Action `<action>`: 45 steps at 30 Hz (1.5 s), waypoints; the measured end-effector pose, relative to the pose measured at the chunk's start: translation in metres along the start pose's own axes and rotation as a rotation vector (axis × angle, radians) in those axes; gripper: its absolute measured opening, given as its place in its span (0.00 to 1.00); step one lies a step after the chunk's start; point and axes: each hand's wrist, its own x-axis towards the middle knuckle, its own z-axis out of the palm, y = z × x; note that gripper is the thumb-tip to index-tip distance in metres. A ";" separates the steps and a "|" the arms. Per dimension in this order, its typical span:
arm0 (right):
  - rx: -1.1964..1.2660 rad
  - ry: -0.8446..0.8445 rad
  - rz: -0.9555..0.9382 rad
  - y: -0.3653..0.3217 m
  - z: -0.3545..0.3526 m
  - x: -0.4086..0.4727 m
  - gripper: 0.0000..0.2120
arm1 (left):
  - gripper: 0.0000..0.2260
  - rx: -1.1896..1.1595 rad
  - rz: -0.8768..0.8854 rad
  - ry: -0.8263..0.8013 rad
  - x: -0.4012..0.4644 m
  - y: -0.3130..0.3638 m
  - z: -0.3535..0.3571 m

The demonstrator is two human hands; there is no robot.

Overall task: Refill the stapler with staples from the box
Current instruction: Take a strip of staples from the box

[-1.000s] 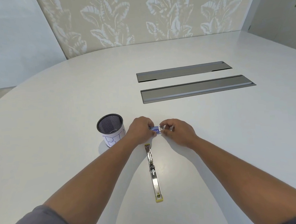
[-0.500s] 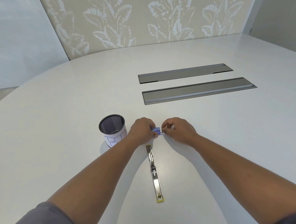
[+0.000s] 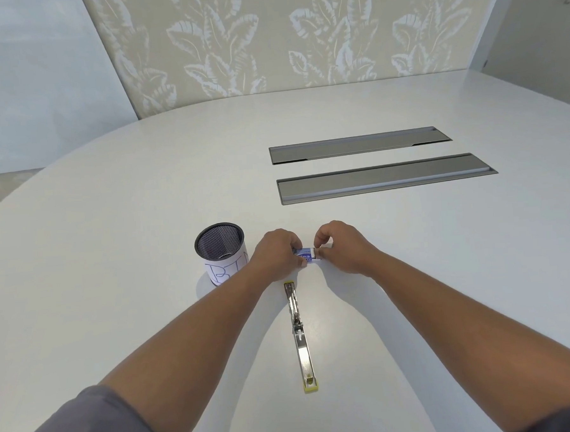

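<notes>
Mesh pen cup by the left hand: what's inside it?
The mesh pen cup shows only dark mesh wall and a pale glint low inside; no pens stick out. Its near rim hides the bottom, so small items cannot be ruled out.

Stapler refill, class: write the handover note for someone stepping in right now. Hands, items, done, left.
Left hand: pinching the staple box at its left end.
Right hand: fingertips on the box's right end, seemingly working it open.
Stapler: lying opened flat on the table, just nearer than the box; mesh cup to the left.
Done: stapler opened.
Left: take out a strip, load, close.
</notes>
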 end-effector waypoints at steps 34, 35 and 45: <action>0.560 0.050 -0.026 0.005 -0.010 -0.013 0.10 | 0.13 -0.042 -0.021 0.013 0.000 -0.003 0.002; 0.636 0.005 -0.008 0.005 -0.012 -0.014 0.10 | 0.14 -0.041 -0.024 0.012 0.000 -0.003 0.002; 0.343 -0.269 0.019 0.001 0.001 -0.020 0.08 | 0.15 -0.028 -0.003 0.015 0.000 -0.003 0.002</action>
